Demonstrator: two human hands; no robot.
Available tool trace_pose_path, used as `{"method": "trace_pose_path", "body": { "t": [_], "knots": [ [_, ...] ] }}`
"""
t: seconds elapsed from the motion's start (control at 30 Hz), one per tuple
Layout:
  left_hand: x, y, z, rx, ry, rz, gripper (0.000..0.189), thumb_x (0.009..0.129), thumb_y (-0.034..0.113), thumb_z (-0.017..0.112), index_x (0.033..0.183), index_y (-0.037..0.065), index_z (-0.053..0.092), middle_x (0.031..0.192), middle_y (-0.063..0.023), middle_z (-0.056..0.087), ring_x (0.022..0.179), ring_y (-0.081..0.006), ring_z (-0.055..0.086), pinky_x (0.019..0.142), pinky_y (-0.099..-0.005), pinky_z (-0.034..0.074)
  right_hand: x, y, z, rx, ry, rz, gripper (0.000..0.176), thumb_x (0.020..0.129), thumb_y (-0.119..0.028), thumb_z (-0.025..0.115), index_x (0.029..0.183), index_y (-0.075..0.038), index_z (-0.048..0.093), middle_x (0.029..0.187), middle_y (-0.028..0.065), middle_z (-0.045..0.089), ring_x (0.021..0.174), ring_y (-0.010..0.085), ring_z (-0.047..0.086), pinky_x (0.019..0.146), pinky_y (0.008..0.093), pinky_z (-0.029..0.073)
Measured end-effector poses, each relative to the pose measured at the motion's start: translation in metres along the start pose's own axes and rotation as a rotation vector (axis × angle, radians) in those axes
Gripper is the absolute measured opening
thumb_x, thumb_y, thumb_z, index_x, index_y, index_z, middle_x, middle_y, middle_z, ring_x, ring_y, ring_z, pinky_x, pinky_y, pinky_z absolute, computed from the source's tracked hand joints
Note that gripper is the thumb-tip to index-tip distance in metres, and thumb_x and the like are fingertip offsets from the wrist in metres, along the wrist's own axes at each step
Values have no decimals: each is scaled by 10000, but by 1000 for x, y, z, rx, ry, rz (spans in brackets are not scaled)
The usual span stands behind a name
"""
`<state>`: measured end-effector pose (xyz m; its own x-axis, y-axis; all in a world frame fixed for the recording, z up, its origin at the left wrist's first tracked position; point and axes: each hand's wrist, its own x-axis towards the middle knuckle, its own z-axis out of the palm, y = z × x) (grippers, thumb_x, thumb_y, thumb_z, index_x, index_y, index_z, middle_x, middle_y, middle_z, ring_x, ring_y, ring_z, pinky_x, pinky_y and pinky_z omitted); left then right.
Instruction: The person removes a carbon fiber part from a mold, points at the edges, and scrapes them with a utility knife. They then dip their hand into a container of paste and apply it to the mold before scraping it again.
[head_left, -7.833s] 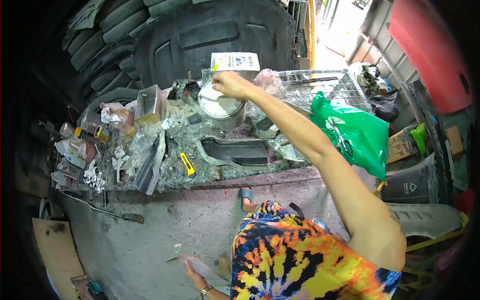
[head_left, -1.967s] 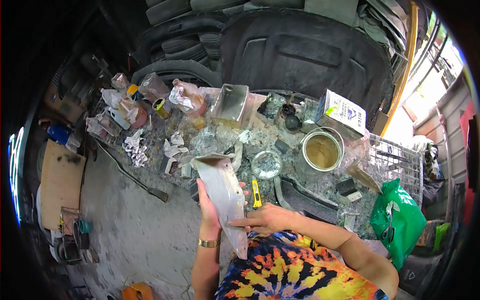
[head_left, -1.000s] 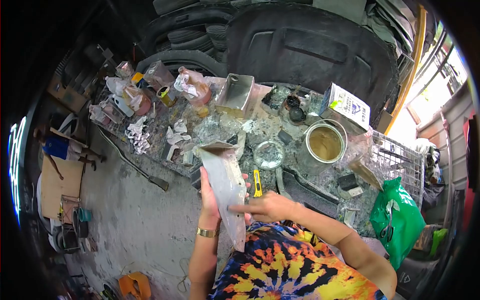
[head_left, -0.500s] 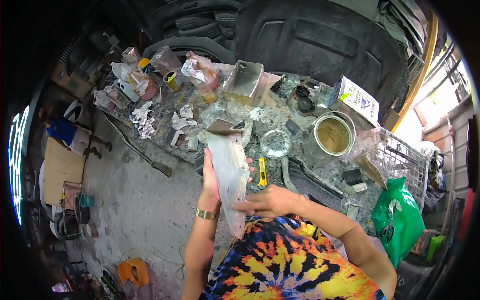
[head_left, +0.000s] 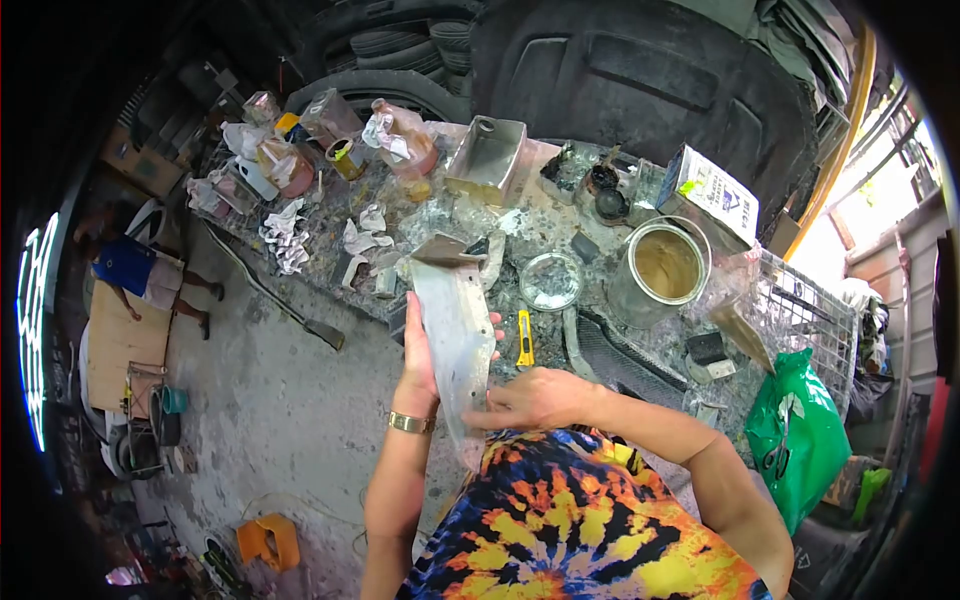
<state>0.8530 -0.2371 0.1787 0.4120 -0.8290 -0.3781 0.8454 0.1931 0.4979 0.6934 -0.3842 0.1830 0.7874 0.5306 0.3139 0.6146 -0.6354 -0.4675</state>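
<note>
A long, narrow car-body panel [head_left: 452, 325], greyish white with holes along its right edge and a bent flange at the top, is tilted over the bench's front edge. My left hand [head_left: 424, 362] supports it from the left and behind, its fingertips showing past the right edge. Over the panel's lower right side, my right hand [head_left: 535, 400] has its fingers stretched out, the tips touching the surface. Anything under those fingertips is hidden. A yellow utility knife [head_left: 525, 338] lies on the bench just above my right hand.
On the cluttered bench [head_left: 480, 228] stand an open can of tan paste [head_left: 668, 268], a clear round lid [head_left: 550, 282], a metal tin [head_left: 487, 160] and a boxy can [head_left: 708, 195]. A green bag [head_left: 797, 440] hangs at right. Another person [head_left: 140, 268] is at far left.
The panel and my left hand have shifted slightly left. My right fingertips have moved a little along the panel's lower edge. The other person's arm and legs have moved.
</note>
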Motion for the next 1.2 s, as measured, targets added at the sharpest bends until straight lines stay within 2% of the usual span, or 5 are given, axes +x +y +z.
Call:
{"method": "trace_pose_path", "body": {
  "t": [0.1, 0.27, 0.9, 1.07, 1.2],
  "knots": [
    [0, -3, 0, -13, -29, -7, 1018, 842, 842, 258, 1405, 9, 416, 1199, -299, 588, 996, -423, 642, 746, -531, 588, -5, 1, 5, 77, 74, -135, 639, 841, -175, 602, 1444, -233, 402, 813, 100, 499, 623, 303, 600, 533, 442, 475],
    [-5, -3, 8, -17, 4, 3, 983, 855, 833, 237, 1405, 40, 423, 1167, -294, 605, 962, -412, 659, 715, -515, 601, -2, -2, 8, 450, 124, 144, 617, 827, -119, 581, 1428, -200, 465, 851, 116, 620, 664, 321, 609, 576, 421, 506],
    [-5, -4, 5, -36, -20, 12, 1003, 852, 834, 245, 1400, 13, 424, 1211, -303, 581, 1010, -433, 637, 732, -538, 594, -12, -14, 18, 614, -81, 215, 621, 858, -111, 502, 1463, -231, 430, 1112, 125, 658, 873, 288, 651, 776, 419, 518],
    [-7, -4, 8, -25, -9, 35, 988, 864, 822, 231, 1395, 14, 432, 1197, -296, 591, 992, -430, 645, 730, -526, 595, -16, -24, 28, 600, 157, 19, 644, 863, -109, 517, 1470, -295, 407, 872, 137, 665, 699, 329, 640, 662, 446, 522],
    [-6, -4, 8, 18, -26, 34, 993, 865, 823, 222, 1392, 8, 432, 1187, -294, 596, 986, -422, 649, 730, -522, 596, -10, -8, 20, 496, 102, 197, 648, 864, -112, 524, 1475, -286, 396, 741, 143, 626, 596, 341, 611, 586, 445, 514]
  ]
}}
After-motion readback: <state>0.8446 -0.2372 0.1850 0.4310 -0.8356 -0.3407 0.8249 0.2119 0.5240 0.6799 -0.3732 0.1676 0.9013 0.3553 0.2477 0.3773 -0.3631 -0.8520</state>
